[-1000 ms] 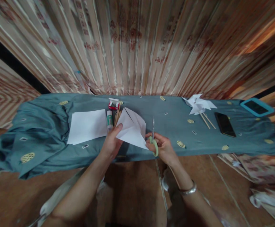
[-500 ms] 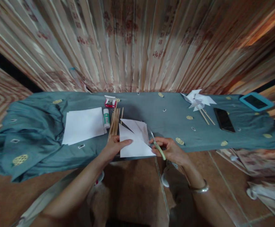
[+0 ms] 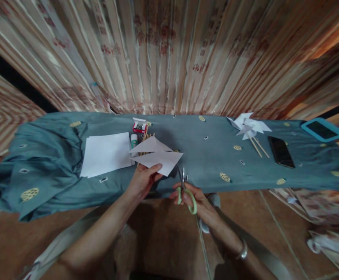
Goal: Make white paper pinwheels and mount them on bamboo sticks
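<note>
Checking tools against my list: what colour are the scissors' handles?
The scissors' handles are pale green, best seen in the head view.

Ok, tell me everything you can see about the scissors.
The scissors have pale green handle loops, plastic by the look of them, and slim, shiny, metal-looking blades parted in a narrow V. They are held in the right hand, near the front edge of the cloth, with the blades pointing away from the person. The tips are close to the right edge of the paper; whether they touch it is hard to tell. The fingers partly hide the loops.
</note>
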A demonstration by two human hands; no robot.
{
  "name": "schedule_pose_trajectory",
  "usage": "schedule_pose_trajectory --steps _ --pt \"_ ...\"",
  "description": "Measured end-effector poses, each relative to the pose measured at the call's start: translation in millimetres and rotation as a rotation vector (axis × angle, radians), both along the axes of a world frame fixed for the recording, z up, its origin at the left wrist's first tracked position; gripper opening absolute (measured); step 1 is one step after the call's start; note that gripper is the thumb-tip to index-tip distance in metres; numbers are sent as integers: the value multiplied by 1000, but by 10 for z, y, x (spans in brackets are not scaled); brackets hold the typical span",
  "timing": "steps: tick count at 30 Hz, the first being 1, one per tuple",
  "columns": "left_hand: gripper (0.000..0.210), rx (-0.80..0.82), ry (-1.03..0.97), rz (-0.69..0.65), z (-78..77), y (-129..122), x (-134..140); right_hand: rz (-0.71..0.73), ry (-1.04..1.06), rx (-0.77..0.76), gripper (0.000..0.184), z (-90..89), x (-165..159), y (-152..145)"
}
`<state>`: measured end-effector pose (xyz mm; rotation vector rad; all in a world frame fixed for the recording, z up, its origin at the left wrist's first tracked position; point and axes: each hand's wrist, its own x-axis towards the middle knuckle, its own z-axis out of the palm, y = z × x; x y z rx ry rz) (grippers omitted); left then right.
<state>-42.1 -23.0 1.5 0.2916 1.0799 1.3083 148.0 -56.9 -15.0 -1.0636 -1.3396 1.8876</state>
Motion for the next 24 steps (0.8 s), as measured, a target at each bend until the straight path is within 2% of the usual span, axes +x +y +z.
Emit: schedule_pose_trajectory --steps 3,6,13,19,24 --pt "47 23 4 -10 16 -31 34 68 42 -58 58 -75 -130 -165" --pt "41 45 15 -38 21 -67 63 76 85 -54 60 -47 -149 -225" --pt "34 42 74 -56 12 -106 133 71 132 -15 58 71 -138 -201" --pt "39 -26 68 -65 9 -128 163 53 108 6 52 0 -115 -184" --pt "40 -15 86 -56 19 -135 140 84 54 50 52 -11 -79 -171"
